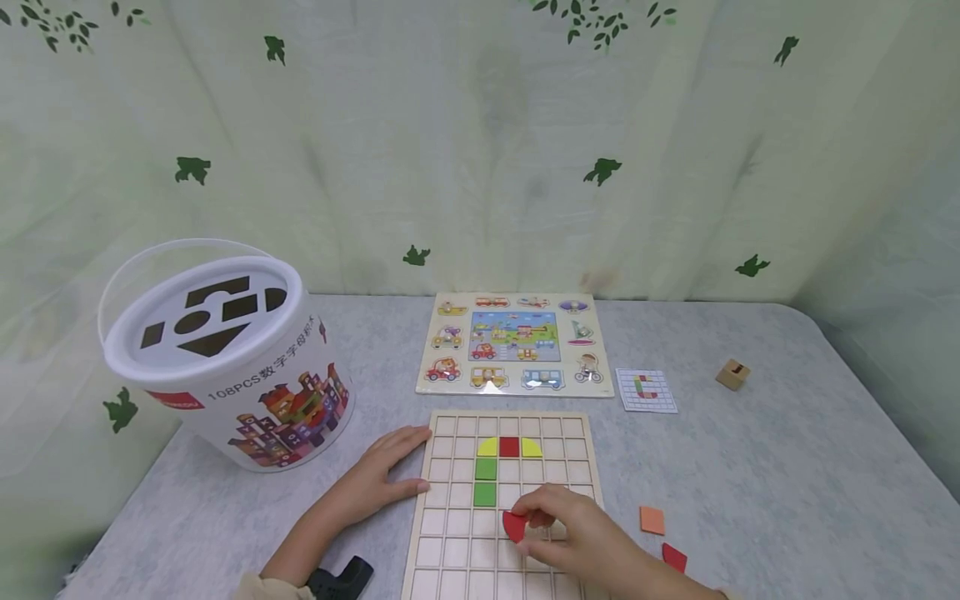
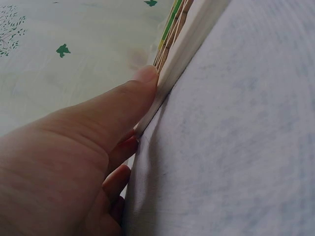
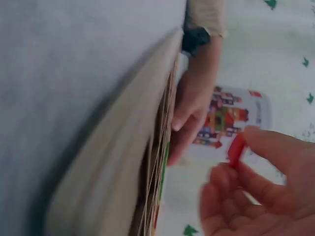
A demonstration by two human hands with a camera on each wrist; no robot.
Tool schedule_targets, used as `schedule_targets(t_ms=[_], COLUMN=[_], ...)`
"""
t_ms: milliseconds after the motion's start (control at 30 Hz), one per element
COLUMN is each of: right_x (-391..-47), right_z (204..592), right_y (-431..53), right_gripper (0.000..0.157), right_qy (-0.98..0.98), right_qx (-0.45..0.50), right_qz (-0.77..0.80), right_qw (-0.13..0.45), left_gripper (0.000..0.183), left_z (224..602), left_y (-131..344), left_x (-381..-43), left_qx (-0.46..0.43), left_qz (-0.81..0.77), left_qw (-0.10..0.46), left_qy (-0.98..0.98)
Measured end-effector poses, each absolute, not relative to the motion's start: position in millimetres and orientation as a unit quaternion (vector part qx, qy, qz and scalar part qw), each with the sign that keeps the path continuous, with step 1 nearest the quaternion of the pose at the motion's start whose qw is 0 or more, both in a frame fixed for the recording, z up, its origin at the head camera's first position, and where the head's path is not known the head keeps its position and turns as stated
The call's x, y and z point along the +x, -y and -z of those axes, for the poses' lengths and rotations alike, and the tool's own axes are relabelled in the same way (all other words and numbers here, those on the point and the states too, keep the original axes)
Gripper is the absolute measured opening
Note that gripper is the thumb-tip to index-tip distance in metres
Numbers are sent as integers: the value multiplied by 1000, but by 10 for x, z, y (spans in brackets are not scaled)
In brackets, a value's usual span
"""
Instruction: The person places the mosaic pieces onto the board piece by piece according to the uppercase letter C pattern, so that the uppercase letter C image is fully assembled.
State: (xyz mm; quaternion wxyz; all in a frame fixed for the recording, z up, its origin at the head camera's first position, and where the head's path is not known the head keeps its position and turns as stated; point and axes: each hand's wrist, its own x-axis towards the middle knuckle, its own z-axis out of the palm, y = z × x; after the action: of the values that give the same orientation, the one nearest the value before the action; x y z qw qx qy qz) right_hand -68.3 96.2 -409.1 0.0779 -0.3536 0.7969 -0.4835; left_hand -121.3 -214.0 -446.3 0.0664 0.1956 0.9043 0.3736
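My right hand (image 1: 581, 537) pinches a red quarter-circle tile (image 1: 513, 527) between thumb and fingers, above a wooden grid board (image 1: 432, 522). The tile (image 3: 236, 149) also shows in the right wrist view. On the board, a red square tile (image 1: 509, 447) lies between two yellow quarter-circle tiles (image 1: 532, 448). Two green square tiles (image 1: 485, 494) run down beneath the left yellow one. At the board's left edge rests my left hand (image 1: 371, 483), its fingers fairly straight, with thumb and fingertips touching the rim; the left wrist view shows the thumb (image 2: 120, 105) against that side.
An orange square tile (image 1: 652, 520) and another red tile (image 1: 674, 557) lie right of the board. Behind it are a picture puzzle (image 1: 513, 385), a pattern card (image 1: 647, 391) and a wooden cube (image 1: 732, 374). A white lidded bucket (image 1: 225, 375) stands at left.
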Motion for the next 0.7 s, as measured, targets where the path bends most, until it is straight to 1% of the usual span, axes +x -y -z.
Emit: schedule_targets(t_ms=[100,233,367,600,700], right_x=[-692,-740,-799,-857,-859], right_z=[4166,4237,4309,4407,4420], right_y=[-869,-777,-705,-636,-630], right_gripper=[23,23,22,24,23], right_qy=[-806,-821,-832,-847,-850], right_qx=[-346,-344,-351,-373,-377], right_qz=[466,438,416,376,367], right_qw=[116,127,105,42,29], left_gripper=[73,74,73,73,73], left_z=[4467,4466,4460,4454,4454], left_y=[2141,2140,2142,2138,2137], left_x=[-1216,-1216,-1212,-1213,-1215], left_qx=[197,196,193,195,197], left_qz=[-372,-371,-369,-374,-373], left_qw=[65,64,65,65,64], left_qy=[-905,-906,-907,-904,-904])
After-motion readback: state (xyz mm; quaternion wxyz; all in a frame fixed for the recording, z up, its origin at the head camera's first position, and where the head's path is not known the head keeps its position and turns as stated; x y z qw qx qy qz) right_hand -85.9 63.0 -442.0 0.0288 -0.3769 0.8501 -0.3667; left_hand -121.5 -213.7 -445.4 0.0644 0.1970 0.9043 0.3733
